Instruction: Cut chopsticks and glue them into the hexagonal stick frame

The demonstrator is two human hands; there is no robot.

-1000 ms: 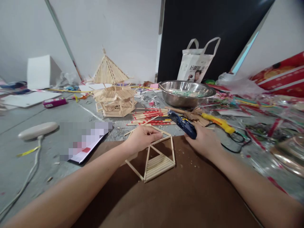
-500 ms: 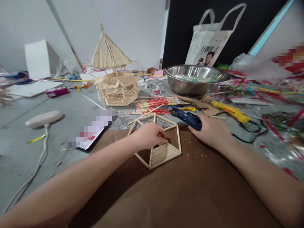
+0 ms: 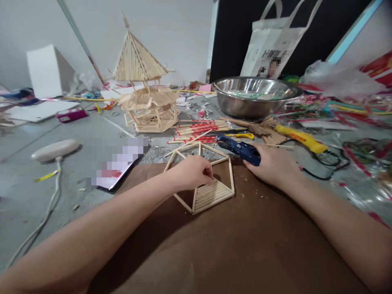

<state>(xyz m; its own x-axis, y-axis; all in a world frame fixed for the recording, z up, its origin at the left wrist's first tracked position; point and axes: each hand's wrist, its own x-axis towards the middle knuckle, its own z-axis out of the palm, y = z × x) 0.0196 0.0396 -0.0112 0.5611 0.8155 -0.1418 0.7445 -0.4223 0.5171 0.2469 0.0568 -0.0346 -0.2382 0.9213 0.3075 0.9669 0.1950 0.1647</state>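
Note:
A flat frame (image 3: 232, 175) of pale wooden sticks, divided into triangles, lies on a brown sheet (image 3: 245, 245). Its near section is partly filled with a row of short sticks (image 3: 212, 196). At the inner end of that row, my left hand (image 3: 194, 172) has its fingers closed in a pinch on a short wooden stick, mostly hidden by the fingers. To the right of the frame, my right hand (image 3: 272, 164) grips a dark blue hand tool (image 3: 240, 149), which points left toward the frame's far corner. The tool's exact kind is unclear.
Behind the frame stands a stick-built pavilion (image 3: 147, 98). Red-marked sticks (image 3: 199, 130) lie near it, with a metal basin (image 3: 257, 102) beyond. A yellow-handled corded tool (image 3: 301, 139) is at right. A phone-like slab (image 3: 122, 165) and a white corded device (image 3: 55, 150) lie left.
The view has tilted slightly, so the background sits a little higher. Both hands keep nearly the same places, the left at the stick row and the right around the blue tool.

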